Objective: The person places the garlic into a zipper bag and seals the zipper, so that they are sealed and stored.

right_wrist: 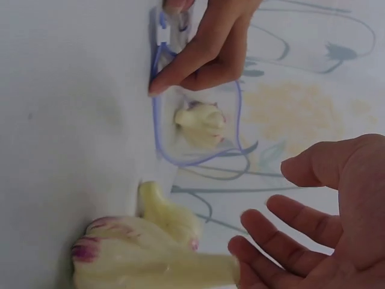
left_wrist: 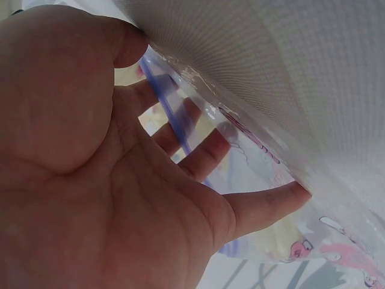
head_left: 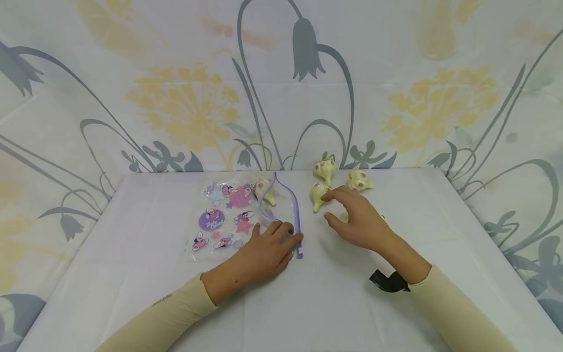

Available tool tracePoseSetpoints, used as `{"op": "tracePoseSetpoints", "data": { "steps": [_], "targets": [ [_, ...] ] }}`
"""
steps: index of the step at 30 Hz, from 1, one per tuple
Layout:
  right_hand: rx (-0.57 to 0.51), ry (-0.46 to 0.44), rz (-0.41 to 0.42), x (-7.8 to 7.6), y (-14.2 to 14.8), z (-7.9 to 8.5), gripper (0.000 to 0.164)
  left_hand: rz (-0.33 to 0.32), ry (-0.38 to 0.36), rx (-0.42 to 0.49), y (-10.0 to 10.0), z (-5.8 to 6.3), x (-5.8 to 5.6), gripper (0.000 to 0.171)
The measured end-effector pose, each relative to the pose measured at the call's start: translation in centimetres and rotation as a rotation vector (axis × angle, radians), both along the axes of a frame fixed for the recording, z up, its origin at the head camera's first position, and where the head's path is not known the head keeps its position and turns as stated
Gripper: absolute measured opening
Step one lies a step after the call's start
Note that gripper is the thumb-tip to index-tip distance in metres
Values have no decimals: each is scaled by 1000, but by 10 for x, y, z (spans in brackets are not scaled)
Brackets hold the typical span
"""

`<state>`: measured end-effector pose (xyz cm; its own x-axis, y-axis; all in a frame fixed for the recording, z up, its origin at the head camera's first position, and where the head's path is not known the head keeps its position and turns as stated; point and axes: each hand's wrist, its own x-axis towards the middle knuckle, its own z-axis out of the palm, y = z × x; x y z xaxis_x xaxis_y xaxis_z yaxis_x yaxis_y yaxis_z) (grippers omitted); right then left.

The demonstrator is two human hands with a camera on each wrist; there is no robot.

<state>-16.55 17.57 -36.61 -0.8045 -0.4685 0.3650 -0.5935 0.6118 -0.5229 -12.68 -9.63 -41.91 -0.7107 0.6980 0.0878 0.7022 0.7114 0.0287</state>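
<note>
A clear zip bag (head_left: 222,215) with pink and purple cartoon prints lies flat, its purple-edged mouth standing apart on the right. Inside, near that mouth, is one garlic bulb (head_left: 266,191), also seen in the right wrist view. My left hand (head_left: 266,249) rests on the bag's near side by the mouth, fingers spread and touching the film. Above the table my right hand (head_left: 358,220) holds nothing, thumb and fingers apart. Just beyond its fingertips lies a garlic bulb (head_left: 318,196); another bulb (head_left: 344,217) is partly hidden by this hand.
Farther back lie two more garlic bulbs, one at the rear (head_left: 325,170) and one to its right (head_left: 359,180). A white cloth (head_left: 308,303) covers the table. Behind it hangs a flower-patterned curtain (head_left: 272,98). A black strap (head_left: 389,281) dangles by my right wrist.
</note>
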Motion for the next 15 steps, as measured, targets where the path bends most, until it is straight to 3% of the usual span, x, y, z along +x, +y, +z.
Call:
{"op": "tracePoseSetpoints", "data": {
  "steps": [5,15],
  "targets": [
    [-2,1,-42,7,23,-4,38,4,-26,-7,1,1,0,45],
    [-3,110,-80,15,54,-16,48,6,-17,-12,1,3,1,45]
  ]
}}
